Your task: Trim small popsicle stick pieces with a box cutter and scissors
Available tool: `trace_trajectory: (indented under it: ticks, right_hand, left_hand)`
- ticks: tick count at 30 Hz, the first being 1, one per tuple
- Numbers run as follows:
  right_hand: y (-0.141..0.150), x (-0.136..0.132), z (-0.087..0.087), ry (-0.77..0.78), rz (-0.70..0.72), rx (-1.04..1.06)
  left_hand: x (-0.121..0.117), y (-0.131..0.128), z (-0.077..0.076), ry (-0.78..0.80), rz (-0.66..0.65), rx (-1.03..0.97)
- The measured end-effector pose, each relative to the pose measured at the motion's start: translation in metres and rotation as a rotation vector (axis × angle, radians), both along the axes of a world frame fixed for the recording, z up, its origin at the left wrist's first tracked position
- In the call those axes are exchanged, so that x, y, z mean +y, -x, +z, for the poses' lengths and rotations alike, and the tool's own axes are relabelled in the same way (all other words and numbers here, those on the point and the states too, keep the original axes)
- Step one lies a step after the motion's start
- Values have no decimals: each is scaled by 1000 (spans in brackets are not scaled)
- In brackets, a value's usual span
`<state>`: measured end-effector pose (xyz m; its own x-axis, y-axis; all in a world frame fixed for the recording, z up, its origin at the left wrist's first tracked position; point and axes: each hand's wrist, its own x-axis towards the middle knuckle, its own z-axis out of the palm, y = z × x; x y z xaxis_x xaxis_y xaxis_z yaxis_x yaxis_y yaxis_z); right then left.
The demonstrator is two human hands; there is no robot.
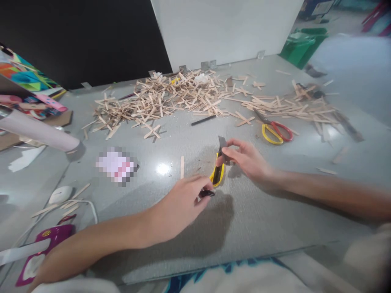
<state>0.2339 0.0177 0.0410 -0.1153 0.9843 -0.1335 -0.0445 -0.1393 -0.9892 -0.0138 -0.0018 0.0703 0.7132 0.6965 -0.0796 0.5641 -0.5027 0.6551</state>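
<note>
Near the middle of the table, my right hand (244, 158) pinches a flat dark grey cutter blade (221, 142) between thumb and fingers. A yellow and black box cutter handle (218, 174) is just below it, between my two hands. Its upper end passes by my right fingertips; I cannot tell whether they touch it. My left hand (186, 199), seen from the back, is closed on a small black piece (207, 193) close to the handle's lower end. What this piece is I cannot make out.
A large heap of wooden craft sticks (171, 97) spreads along the back. Scissors (276, 132) with red and yellow handles lie at right, a dark strip (203, 120) behind my hands. At left are a paper roll (45, 130), a white plug (60, 195) and a purple power strip (45, 248).
</note>
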Motion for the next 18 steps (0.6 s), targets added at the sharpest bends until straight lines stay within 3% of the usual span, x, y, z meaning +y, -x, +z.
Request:
trace_trajectory:
  ticks: [5,7,10,15,18]
  right_hand:
    - [-1,1,7,36,-42,161]
    - [-1,-1,12,-2,-70,181]
    - [-2,-5,18,-63,-83,130]
    - [-2,-10,20,-112,-108,112]
    - [-1,-13,22,-124,-72,135]
  left_hand:
    - [4,10,-7,-133,-134,9]
    - [9,12,-8,-152,-129,12]
    - [13,8,-2,-128,-42,-28]
    - [11,-7,9,114,165,-87]
    - [8,-12,8,194,217,-179]
